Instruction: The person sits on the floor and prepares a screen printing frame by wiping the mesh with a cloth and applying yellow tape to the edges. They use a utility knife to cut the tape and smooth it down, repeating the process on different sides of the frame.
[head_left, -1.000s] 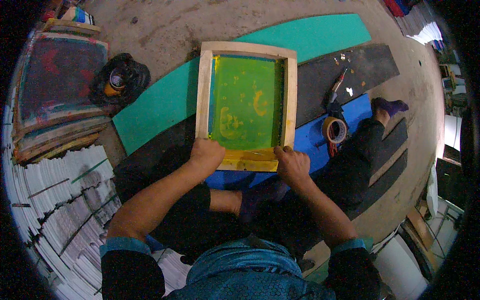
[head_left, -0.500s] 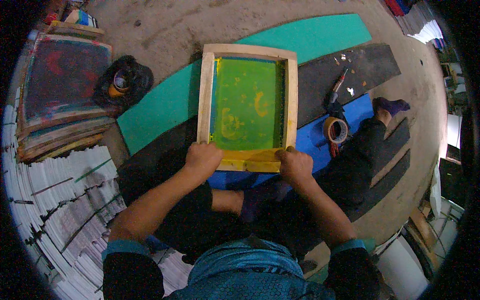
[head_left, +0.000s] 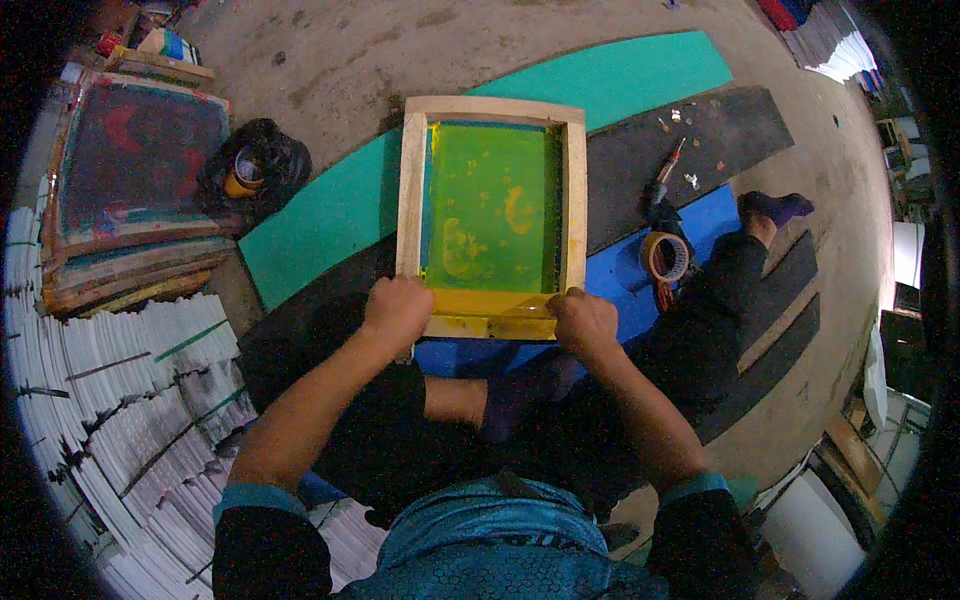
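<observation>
In the head view, the wooden frame (head_left: 574,215) is at twelve o'clock from the blue shirt (head_left: 490,530) — left hand (head_left: 398,311) at its seven o'clock corner, right hand (head_left: 586,321) at five, both pinching an amber strip (head_left: 490,303) in curled fingers — tape roll (head_left: 679,262) at the right hand's two o'clock

Wooden frame (head_left: 495,106) partly behind the hands (head_left: 398,312)

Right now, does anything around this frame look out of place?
Yes: small pale scraps lie scattered on the black sheet, right of the wooden frame. They look like stray litter rather than anything laid out deliberately.
</observation>
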